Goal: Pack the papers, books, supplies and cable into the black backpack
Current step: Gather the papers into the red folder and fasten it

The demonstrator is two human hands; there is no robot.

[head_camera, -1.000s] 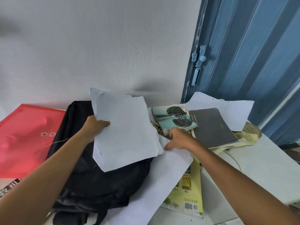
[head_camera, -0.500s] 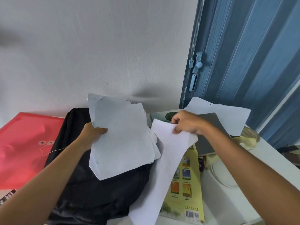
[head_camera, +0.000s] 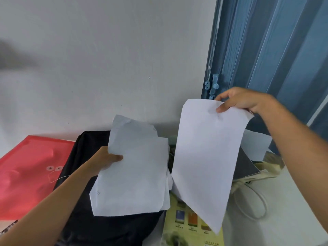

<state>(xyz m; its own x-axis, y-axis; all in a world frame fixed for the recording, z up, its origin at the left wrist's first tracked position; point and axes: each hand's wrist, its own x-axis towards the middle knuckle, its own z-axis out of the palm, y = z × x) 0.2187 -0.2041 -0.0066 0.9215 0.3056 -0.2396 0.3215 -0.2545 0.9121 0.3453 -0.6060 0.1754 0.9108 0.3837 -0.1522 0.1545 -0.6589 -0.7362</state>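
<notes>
Lifted clear of counter now: single sheet (head_camera: 205,157), pinched at top edge by right hand (head_camera: 243,100), hanging right of center. Left hand (head_camera: 104,161) grips paper stack (head_camera: 133,174) over black backpack (head_camera: 85,219), lower left. Likely joins stack next; books, cable unpacked.

There is only 1 view, from a camera worn on the person's head. It looks forward and a little down, over both forearms, toward the white wall (head_camera: 106,59) and the blue door (head_camera: 275,50) at the right. The lens is wide, so the edges bend. The camera is near: the left hand (head_camera: 106,161) and the right hand (head_camera: 243,100) fill the middle, and the table (head_camera: 292,210) reaches the bottom edge. No second view shares the scene.
</notes>
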